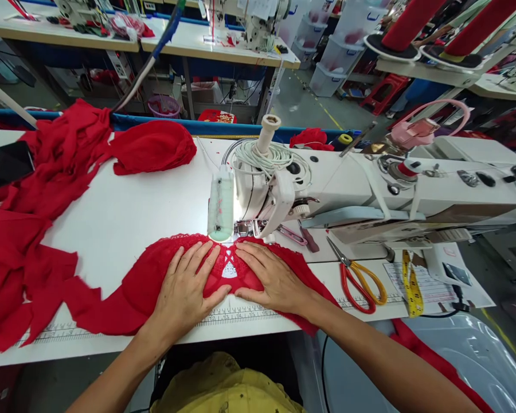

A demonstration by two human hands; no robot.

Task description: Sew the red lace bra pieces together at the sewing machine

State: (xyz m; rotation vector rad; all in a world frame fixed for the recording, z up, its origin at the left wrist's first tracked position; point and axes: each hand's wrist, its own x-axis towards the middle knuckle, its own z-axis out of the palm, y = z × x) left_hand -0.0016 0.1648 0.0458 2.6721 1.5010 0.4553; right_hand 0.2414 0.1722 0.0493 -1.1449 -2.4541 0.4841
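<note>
A red lace bra (133, 287) lies on the white table in front of the sewing machine (275, 189). My left hand (189, 281) rests flat on its left cup, fingers stretched towards the machine. On the right cup lies my right hand (270, 275), also flat, its thumb pointing at the left thumb. Between the hands shows the crisscross lace centre (228, 261), with white visible through it. The bra's upper edge sits close to the presser foot (243, 228); whether it is under the foot I cannot tell. My palms hide much of both cups.
Scissors (356, 278) with red and orange handles lie right of the bra, by a yellow tape measure (411, 284). Red fabric pieces (26, 241) pile up at the left, near a black phone (11, 163). A clear plastic bin (447, 350) stands below right.
</note>
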